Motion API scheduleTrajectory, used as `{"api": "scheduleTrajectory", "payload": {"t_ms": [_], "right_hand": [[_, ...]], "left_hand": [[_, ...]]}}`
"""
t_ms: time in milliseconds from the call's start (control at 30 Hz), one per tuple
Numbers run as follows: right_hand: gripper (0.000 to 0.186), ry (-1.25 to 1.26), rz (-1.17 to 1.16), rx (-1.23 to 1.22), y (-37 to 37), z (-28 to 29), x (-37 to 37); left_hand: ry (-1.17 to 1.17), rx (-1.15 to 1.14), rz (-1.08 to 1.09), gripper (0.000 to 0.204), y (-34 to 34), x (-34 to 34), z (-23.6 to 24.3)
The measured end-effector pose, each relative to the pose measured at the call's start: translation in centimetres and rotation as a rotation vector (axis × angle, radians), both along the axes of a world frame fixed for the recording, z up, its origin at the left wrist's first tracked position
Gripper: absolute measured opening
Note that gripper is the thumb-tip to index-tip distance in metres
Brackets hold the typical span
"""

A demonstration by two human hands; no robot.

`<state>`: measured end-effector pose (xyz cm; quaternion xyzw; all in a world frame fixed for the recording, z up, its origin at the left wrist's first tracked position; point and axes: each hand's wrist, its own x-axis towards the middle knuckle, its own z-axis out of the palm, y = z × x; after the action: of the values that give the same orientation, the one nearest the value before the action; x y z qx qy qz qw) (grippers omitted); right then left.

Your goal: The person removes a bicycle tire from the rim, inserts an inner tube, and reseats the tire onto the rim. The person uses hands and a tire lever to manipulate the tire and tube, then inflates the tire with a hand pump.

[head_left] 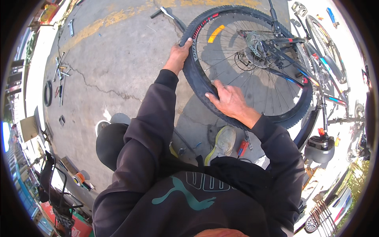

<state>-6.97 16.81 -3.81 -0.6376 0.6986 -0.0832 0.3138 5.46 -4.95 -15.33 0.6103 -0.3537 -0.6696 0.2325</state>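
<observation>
A bicycle wheel with a knobby black tyre (pixel 190 72) and thin spokes fills the upper middle, still fitted to an overturned or tilted bicycle (pixel 290 59). My left hand (pixel 178 56) grips the tyre at its left side, thumb lying on top of the sidewall. Lower down, my right hand (pixel 233 102) wraps over the near part of the tyre and rim, its fingertips curled toward the spokes. An orange reflector (pixel 216 34) sits among the spokes. Sprockets and a brake disc (pixel 244 61) surround the hub. The undersides of both hands are hidden.
Several wrenches (pixel 60 73) and a black ring (pixel 47 93) lie on the cracked concrete at left. Beyond the tyre rests a black-handled metal tool (pixel 169 16). A red-handled tool (pixel 242 148) lies beside my shoe (pixel 225 141). The saddle (pixel 319 150) is at right.
</observation>
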Motion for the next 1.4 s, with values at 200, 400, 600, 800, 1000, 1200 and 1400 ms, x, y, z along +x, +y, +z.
{"api": "scheduleTrajectory", "payload": {"t_ms": [200,400,600,800,1000,1200,1400], "right_hand": [[0.047,-0.004,0.060,-0.031,0.7,0.1,-0.8],[0.046,-0.018,0.106,-0.077,1.1,-0.2,-1.3],[0.044,0.006,0.103,-0.067,2.1,0.3,-2.0],[0.043,-0.012,0.154,-0.155,3.7,0.5,-2.7],[0.041,-0.016,0.183,-0.171,3.8,0.4,-4.0],[0.037,-0.065,0.204,-0.178,5.6,1.9,-5.1],[0.035,-0.107,0.177,-0.074,6.0,2.3,-6.4]], "left_hand": [[0.134,0.078,0.111,0.076,0.7,0.3,-2.4],[0.136,0.146,0.107,0.080,0.5,0.8,-3.1],[-0.160,-0.027,-0.129,0.067,-2.0,0.1,0.2],[0.095,0.121,-0.001,0.055,-1.7,0.5,-2.0],[0.227,0.225,0.009,0.063,-1.4,0.8,-1.9],[0.092,0.170,-0.109,0.048,-2.7,0.2,-0.7],[0.298,0.284,-0.039,0.041,-1.7,0.7,-1.3]]}}
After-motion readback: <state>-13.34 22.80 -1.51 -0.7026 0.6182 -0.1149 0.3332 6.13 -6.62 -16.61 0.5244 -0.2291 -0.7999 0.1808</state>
